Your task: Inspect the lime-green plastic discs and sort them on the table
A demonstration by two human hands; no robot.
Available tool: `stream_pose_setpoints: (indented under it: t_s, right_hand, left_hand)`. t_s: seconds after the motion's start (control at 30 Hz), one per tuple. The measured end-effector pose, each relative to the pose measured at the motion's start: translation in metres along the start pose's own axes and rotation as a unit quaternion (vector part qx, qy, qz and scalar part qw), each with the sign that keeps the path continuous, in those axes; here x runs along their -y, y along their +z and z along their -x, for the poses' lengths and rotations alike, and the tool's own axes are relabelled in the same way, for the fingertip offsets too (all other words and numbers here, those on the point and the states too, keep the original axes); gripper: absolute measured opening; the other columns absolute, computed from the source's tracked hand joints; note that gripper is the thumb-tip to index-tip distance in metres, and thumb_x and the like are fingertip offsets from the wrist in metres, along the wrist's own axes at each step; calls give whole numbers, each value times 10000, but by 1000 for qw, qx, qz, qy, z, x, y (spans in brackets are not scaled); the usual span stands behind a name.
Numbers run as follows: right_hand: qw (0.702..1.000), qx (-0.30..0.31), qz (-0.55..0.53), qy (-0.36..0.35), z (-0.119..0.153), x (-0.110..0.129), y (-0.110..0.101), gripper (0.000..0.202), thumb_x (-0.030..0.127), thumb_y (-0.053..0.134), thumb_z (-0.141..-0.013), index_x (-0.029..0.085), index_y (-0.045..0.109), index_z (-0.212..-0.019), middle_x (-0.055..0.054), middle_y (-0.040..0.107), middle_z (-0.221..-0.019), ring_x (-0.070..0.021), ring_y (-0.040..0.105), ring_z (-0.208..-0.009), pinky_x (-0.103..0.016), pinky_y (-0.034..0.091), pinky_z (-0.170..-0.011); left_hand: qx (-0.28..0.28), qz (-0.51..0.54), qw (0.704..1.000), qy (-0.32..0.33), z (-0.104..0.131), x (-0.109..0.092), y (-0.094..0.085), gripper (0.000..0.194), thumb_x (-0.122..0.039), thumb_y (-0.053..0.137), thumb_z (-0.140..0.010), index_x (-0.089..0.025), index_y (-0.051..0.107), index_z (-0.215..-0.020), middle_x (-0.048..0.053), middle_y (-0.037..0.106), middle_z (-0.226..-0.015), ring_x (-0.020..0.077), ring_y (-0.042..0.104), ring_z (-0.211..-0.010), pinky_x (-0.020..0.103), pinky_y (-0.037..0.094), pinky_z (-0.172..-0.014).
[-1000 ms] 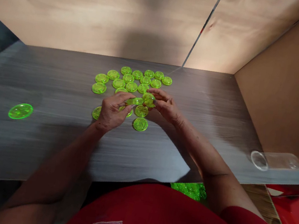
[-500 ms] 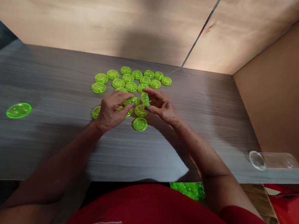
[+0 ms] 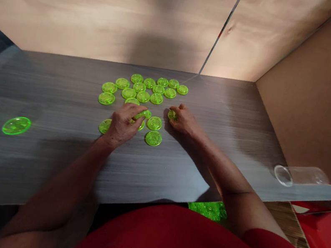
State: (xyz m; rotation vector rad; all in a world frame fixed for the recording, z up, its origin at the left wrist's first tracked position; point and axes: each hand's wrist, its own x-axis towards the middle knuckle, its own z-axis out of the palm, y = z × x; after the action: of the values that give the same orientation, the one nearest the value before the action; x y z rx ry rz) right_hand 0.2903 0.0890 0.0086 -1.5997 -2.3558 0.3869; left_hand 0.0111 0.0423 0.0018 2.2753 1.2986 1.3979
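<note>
Between the thumb and fingers of my left hand [image 3: 123, 124] is a clear green plastic disc [image 3: 143, 114], held slightly tilted above the table. My right hand [image 3: 185, 120] grips another green disc [image 3: 172, 115] at the tabletop, its fingers covering part of it. Several like discs lie flat behind my hands in loose rows, among them a disc [image 3: 156, 98] near the middle. Two more, an upper disc [image 3: 154, 123] and a lower disc [image 3: 153, 138], rest between my hands. My left hand partly hides a disc [image 3: 105, 126] beside its wrist.
A grey wood-grain table [image 3: 175, 176] meets a plywood wall [image 3: 85, 13] behind and a brown side panel [image 3: 320, 90]. At the right edge lies a clear plastic cup [image 3: 302, 176]. A separate green disc [image 3: 16, 125] is at left. Green pieces [image 3: 208, 210] show below the front edge.
My right hand has moved right and down to the table with its disc, away from my left hand. My left hand still holds its disc in nearly the same place.
</note>
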Motion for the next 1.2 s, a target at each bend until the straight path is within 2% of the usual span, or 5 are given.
stream_pose_setpoints:
  t_s: [0.2, 0.53, 0.77, 0.97, 1.2]
  right_hand:
    - [999, -27, -23, -19, -37, -22, -14, 548, 451, 772, -1040, 166, 757, -1508, -183, 773, -1278, -332, 747, -1112, -482, 617, -1058]
    - [993, 29, 114, -12, -131, -8, -18, 586, 90, 724, -903, 142, 774, -1485, -226, 736, -1537, -418, 666, -1408, -515, 555, -1202]
    - [997, -19, -72, -9, -93, -13, -24, 577, 220, 730, -905, 156, 769, -1477, -123, 823, -1095, -321, 763, -1040, -441, 633, -942]
    - [855, 56, -504, -109, -29, 0, -24, 570, 452, 784, -920, 253, 756, -1454, -49, 795, -1123, -200, 721, -938, -344, 646, -807]
    - [788, 105, -589, -142, -6, 20, -24, 674, 458, 932, -822, 257, 738, -1435, -62, 823, -1221, -239, 798, -1052, -359, 683, -867]
  left_hand:
    - [-15, -1, 1000, 6, 2, -1, 3, 237, -283, 686, -984, -255, 856, -1147, 76, 879, -1115, 272, 820, -1055, 428, 695, -999]
    - [-42, 47, 998, -30, 1, 9, 3, 315, -233, 711, -946, -257, 851, -1227, 81, 878, -1171, 266, 832, -1099, 422, 700, -1030]
    - [-47, 106, 988, -102, -2, 0, 0, 260, -327, 781, -993, -226, 850, -1222, 86, 856, -1194, 231, 825, -1085, 318, 714, -908]
    - [-56, 140, 987, -60, -3, -9, 1, 203, -254, 805, -956, -239, 851, -1154, 75, 862, -1174, 243, 832, -1108, 381, 714, -1011]
    - [-42, 173, 982, -62, -1, -18, 5, 219, -255, 848, -912, -240, 875, -1129, 69, 890, -1161, 243, 846, -1111, 407, 711, -1041]
